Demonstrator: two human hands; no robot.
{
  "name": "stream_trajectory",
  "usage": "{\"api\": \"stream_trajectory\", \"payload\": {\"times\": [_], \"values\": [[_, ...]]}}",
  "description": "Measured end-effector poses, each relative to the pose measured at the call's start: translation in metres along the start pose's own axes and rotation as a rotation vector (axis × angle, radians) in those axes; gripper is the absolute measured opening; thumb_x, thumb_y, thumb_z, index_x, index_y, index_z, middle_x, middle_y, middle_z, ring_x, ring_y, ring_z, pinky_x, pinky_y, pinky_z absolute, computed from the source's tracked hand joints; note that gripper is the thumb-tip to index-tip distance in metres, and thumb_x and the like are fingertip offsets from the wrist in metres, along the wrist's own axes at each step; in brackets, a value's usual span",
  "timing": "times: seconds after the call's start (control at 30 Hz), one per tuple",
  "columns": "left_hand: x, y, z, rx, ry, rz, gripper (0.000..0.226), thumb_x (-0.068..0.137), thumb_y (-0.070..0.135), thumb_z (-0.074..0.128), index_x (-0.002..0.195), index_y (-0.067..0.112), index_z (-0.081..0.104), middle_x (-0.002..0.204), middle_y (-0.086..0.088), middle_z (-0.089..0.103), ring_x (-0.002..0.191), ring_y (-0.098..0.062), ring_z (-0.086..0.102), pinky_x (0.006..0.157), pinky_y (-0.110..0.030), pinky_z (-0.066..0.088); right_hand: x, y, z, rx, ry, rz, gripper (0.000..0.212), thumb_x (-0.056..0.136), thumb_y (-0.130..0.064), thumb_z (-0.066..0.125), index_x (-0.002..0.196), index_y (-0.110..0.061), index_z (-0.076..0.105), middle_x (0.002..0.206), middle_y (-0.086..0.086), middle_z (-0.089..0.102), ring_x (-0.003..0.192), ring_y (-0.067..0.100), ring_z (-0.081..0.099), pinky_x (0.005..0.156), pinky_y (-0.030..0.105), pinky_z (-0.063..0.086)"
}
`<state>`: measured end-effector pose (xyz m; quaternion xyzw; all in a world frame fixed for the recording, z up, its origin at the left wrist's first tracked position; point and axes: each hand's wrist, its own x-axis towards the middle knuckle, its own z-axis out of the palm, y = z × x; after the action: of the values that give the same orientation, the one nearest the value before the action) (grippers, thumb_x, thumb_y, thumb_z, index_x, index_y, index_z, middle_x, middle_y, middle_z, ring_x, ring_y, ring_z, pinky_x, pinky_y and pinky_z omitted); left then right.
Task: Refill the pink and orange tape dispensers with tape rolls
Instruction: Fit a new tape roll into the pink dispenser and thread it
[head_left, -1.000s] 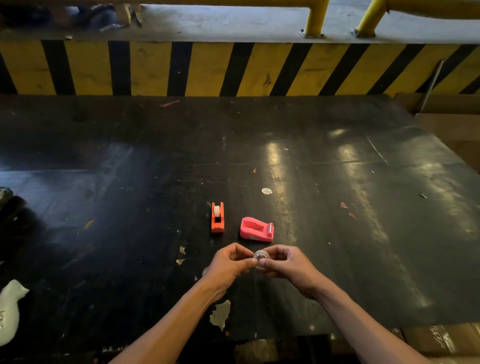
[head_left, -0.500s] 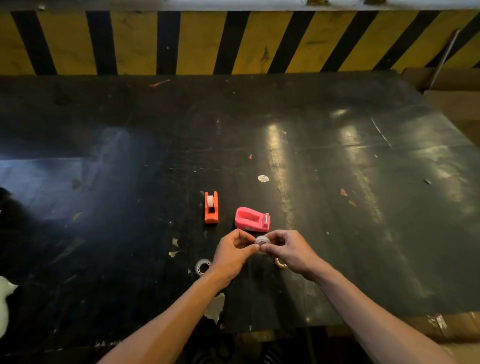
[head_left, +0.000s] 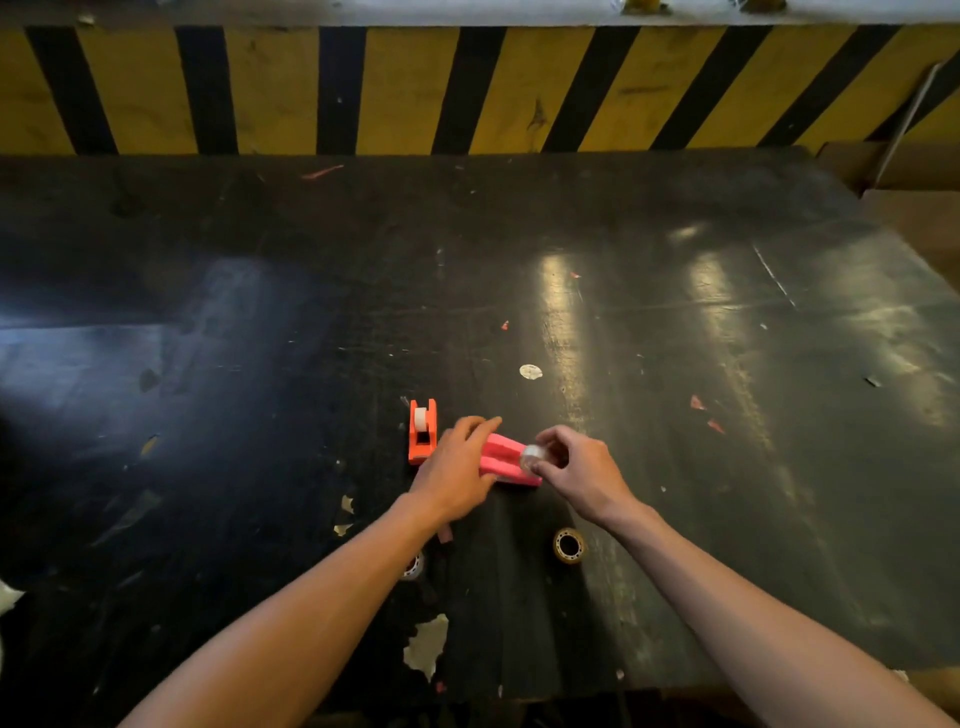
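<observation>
The pink tape dispenser (head_left: 505, 460) lies on the black table (head_left: 675, 364) between my hands. My left hand (head_left: 457, 470) rests on its left end and covers that part; whether it grips it I cannot tell for sure. My right hand (head_left: 576, 470) pinches a small clear tape roll (head_left: 532, 456) right at the dispenser's right end. The orange dispenser (head_left: 422, 430) stands just left of my left hand, with a white roll seated in it. A brownish tape roll (head_left: 569, 545) lies flat nearer to me. Another roll (head_left: 414, 565) peeks out beside my left forearm.
A yellow and black striped barrier (head_left: 467, 88) runs along the table's far edge. Cardboard boxes (head_left: 914, 208) stand at the right. Paper scraps (head_left: 427, 644) and chipped patches dot the near part of the table. A white object (head_left: 8, 597) shows at the left edge.
Both hands moved forward from just in front of the pink dispenser onto it. My left hand left the clear roll and went to the dispenser; my right hand carried the roll to its right end.
</observation>
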<state>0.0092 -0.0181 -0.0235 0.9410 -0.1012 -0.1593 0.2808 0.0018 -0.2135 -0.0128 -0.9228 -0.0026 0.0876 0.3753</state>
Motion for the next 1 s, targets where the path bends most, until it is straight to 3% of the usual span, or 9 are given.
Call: {"api": "stream_trajectory", "payload": {"times": [0.07,0.13,0.3,0.6,0.7,0.87,1.0], "values": [[0.016,-0.002,-0.004,0.096,-0.115,-0.035,0.087,0.09,0.017,0.071,0.161,0.024,0.02,0.167,-0.005,0.023,0.15,-0.028,0.032,0.12,-0.046,0.036,0.011,-0.004,0.005,-0.018,0.002,-0.032,0.025,0.081,-0.022,0.078,0.103,-0.014,0.068,0.093,-0.001,0.069,0.084,0.015,0.062,0.075,0.025,0.048],[0.028,-0.006,-0.004,0.108,-0.183,-0.053,0.083,0.091,0.013,0.068,0.16,0.022,0.024,0.165,-0.007,0.03,0.149,-0.028,0.036,0.119,-0.046,0.036,0.018,-0.007,0.012,-0.059,0.004,-0.064,0.021,0.082,-0.019,0.075,0.101,-0.013,0.067,0.095,0.002,0.067,0.085,0.016,0.06,0.074,0.022,0.043],[0.035,-0.01,0.0,0.042,-0.166,-0.064,0.064,0.091,0.01,0.066,0.151,0.021,0.044,0.151,-0.006,0.054,0.139,-0.028,0.051,0.115,-0.047,0.042,0.022,-0.002,0.027,-0.1,0.018,-0.086,0.012,0.085,-0.02,0.07,0.095,-0.015,0.065,0.093,0.001,0.062,0.082,0.019,0.06,0.072,0.025,0.043],[0.037,-0.015,0.001,-0.05,-0.184,-0.075,0.063,0.091,0.016,0.068,0.15,0.024,0.046,0.148,-0.006,0.058,0.137,-0.027,0.053,0.116,-0.045,0.041,0.023,-0.005,0.034,-0.108,-0.032,-0.145,0.011,0.086,-0.023,0.07,0.09,-0.014,0.064,0.091,0.005,0.065,0.081,0.022,0.063,0.071,0.033,0.05],[0.037,-0.016,0.002,-0.041,-0.215,-0.08,0.064,0.091,0.017,0.067,0.15,0.026,0.046,0.146,-0.009,0.058,0.135,-0.029,0.055,0.115,-0.042,0.042,0.019,-0.002,0.037,-0.123,-0.043,-0.11,0.011,0.086,-0.021,0.068,0.088,-0.011,0.063,0.089,0.007,0.064,0.081,0.027,0.063,0.07,0.034,0.047],[0.04,-0.015,-0.004,-0.02,-0.276,-0.075,0.066,0.092,0.012,0.067,0.152,0.025,0.043,0.147,-0.009,0.057,0.137,-0.028,0.053,0.116,-0.039,0.04,0.017,-0.004,0.04,-0.07,-0.006,-0.068,0.016,0.087,-0.026,0.071,0.086,-0.012,0.063,0.084,-0.001,0.057,0.075,0.02,0.057,0.067,0.026,0.04],[0.039,-0.014,-0.006,-0.024,-0.288,-0.062,0.064,0.093,0.011,0.065,0.151,0.024,0.043,0.148,-0.008,0.057,0.137,-0.027,0.052,0.117,-0.042,0.04,0.015,-0.008,0.042,-0.052,-0.019,-0.048,0.024,0.085,-0.032,0.073,0.088,-0.008,0.065,0.087,0.007,0.063,0.079,0.025,0.059,0.068,0.029,0.04]]}}
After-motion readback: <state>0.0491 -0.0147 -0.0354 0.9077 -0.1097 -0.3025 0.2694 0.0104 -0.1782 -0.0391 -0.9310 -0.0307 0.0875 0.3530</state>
